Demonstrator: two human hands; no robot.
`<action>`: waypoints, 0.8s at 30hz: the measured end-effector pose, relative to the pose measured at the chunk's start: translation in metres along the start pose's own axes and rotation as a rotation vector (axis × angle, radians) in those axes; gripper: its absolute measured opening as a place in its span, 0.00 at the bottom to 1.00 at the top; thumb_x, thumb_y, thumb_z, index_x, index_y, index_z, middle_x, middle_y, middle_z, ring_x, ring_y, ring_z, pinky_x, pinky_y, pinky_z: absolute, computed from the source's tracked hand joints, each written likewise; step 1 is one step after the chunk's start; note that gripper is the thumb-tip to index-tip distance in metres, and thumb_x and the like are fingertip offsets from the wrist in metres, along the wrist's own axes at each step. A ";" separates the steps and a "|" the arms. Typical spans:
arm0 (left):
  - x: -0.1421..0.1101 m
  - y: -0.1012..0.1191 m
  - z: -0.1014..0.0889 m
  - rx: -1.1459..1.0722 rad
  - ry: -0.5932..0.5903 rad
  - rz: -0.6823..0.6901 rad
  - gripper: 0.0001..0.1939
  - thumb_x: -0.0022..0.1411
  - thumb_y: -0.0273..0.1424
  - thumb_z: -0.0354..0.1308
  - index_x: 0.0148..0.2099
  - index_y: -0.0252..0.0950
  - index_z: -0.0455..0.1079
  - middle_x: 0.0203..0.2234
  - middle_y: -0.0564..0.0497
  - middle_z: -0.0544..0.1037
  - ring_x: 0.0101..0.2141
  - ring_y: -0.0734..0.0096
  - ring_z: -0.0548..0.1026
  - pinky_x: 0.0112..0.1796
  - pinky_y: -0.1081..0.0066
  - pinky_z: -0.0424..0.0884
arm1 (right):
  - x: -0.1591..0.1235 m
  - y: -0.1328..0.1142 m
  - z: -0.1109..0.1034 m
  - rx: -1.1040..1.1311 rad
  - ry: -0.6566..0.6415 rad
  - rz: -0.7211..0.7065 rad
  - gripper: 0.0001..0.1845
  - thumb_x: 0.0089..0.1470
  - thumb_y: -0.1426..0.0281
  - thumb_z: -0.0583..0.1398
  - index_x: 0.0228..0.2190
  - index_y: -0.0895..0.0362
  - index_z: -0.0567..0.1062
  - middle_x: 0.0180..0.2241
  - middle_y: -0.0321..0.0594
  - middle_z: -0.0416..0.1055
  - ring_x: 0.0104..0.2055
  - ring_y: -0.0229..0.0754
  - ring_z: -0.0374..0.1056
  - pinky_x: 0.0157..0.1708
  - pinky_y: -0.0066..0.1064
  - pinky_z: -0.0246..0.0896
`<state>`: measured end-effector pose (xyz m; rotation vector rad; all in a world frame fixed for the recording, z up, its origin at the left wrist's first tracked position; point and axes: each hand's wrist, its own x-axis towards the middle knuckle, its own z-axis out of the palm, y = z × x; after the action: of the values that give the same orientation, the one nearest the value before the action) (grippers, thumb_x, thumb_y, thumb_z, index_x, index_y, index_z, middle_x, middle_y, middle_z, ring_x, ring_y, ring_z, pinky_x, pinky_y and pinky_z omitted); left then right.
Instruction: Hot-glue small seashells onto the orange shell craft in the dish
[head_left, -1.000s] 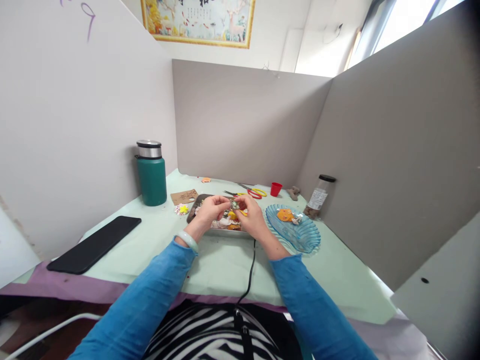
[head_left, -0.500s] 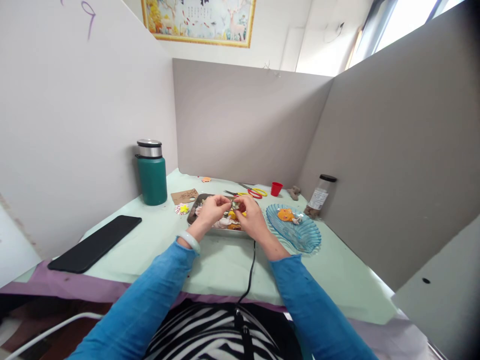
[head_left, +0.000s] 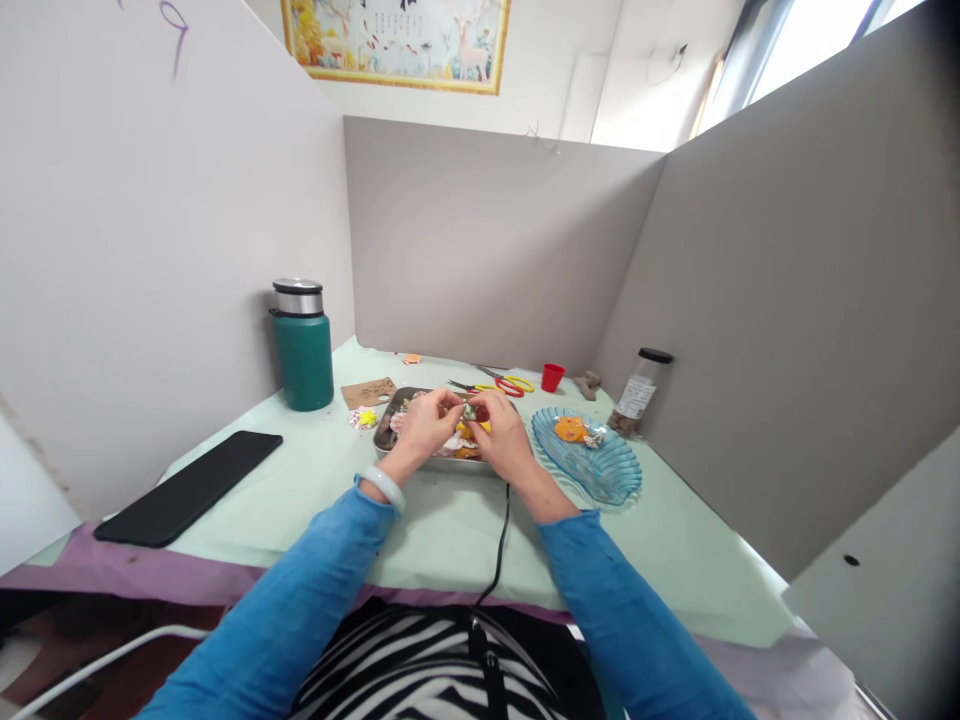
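Between the fingertips of both hands is a small greenish-white patterned piece (head_left: 469, 411), too small to name more closely. My left hand (head_left: 429, 425) pinches it from the left, a pale bangle on that wrist. From the other side my right hand (head_left: 501, 428) grips it with thumb and fingers. Both hands are above a shallow metal tray (head_left: 384, 436) that holds several pink, white, yellow and orange pieces, partly hidden by the hands. Right of the tray lies a blue ribbed plate (head_left: 600, 478) with an orange piece (head_left: 571, 429) and a small patterned bit on it.
A green bottle (head_left: 304, 360) and a black flat object (head_left: 191, 488) are on the left. Behind the tray lie scissors (head_left: 514, 386), a brown card (head_left: 369, 391) and a red cup (head_left: 553, 377). A black-lidded jar (head_left: 640, 392) leans at the right partition. A dark cable (head_left: 502, 545) crosses the front.
Little differs. The fingers have shifted slightly around the small patterned piece, and the left wrist has moved a touch to the right.
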<state>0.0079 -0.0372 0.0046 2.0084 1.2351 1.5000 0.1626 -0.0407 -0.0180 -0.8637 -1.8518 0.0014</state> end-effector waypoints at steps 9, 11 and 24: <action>-0.002 0.004 -0.001 -0.048 0.024 0.011 0.04 0.56 0.28 0.57 0.33 0.37 0.73 0.26 0.51 0.77 0.28 0.70 0.72 0.32 0.73 0.64 | 0.000 0.001 -0.001 0.125 0.055 0.028 0.09 0.52 0.72 0.60 0.38 0.54 0.69 0.40 0.43 0.68 0.38 0.43 0.67 0.41 0.38 0.68; 0.000 0.004 -0.002 -0.122 0.060 -0.035 0.05 0.57 0.29 0.57 0.35 0.36 0.72 0.27 0.51 0.76 0.27 0.71 0.71 0.31 0.73 0.64 | 0.000 0.004 0.001 0.165 0.091 0.085 0.10 0.52 0.70 0.61 0.38 0.54 0.69 0.40 0.43 0.69 0.39 0.43 0.68 0.42 0.39 0.68; 0.001 -0.003 0.002 -0.700 -0.364 -0.256 0.25 0.47 0.38 0.69 0.45 0.33 0.69 0.38 0.47 0.76 0.30 0.72 0.75 0.25 0.75 0.71 | 0.003 0.004 0.003 0.237 0.185 0.220 0.19 0.47 0.70 0.62 0.43 0.54 0.68 0.39 0.41 0.72 0.40 0.44 0.69 0.42 0.38 0.66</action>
<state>0.0083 -0.0346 0.0021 1.4935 0.6557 1.1524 0.1614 -0.0349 -0.0186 -0.8654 -1.5419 0.2655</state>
